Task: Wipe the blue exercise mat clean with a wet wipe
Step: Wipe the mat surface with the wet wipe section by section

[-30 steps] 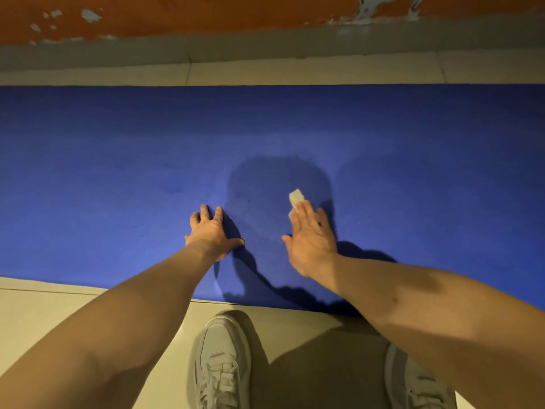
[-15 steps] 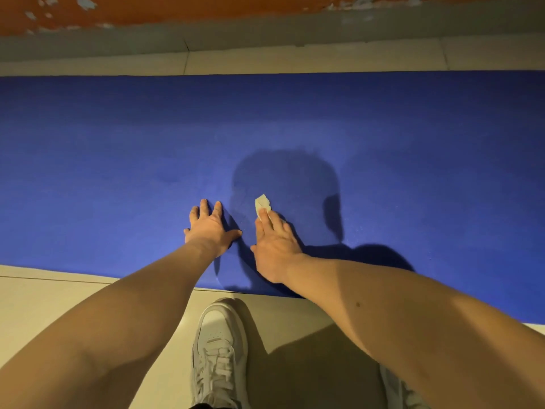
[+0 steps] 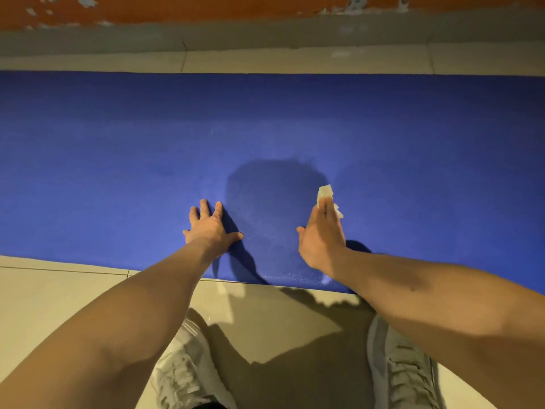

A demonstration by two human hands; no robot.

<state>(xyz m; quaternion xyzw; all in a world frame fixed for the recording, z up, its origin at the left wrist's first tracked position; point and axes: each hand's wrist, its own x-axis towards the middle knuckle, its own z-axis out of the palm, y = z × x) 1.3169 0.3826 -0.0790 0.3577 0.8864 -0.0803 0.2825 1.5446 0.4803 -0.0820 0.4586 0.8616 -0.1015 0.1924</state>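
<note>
The blue exercise mat point(image 3: 118, 160) lies flat on the floor and spans the whole width of the view. My left hand point(image 3: 210, 228) rests on it near its front edge, fingers spread and straight. My right hand point(image 3: 322, 235) lies flat to the right of it, straight fingers pressing a small white wet wipe point(image 3: 325, 192) onto the mat. The wipe sticks out beyond the fingertips and at their right side. A damp sheen shows on the mat between the hands and near the front edge.
Beige floor tiles point(image 3: 59, 293) run in front of the mat, where my two white sneakers point(image 3: 188, 376) stand. A tile strip, a grey skirting and an orange wall point(image 3: 206, 7) with flaking paint lie beyond the mat's far edge.
My right hand slid left with the wipe towards the left hand, then swept back out to the right. The left hand stayed planted on the mat.
</note>
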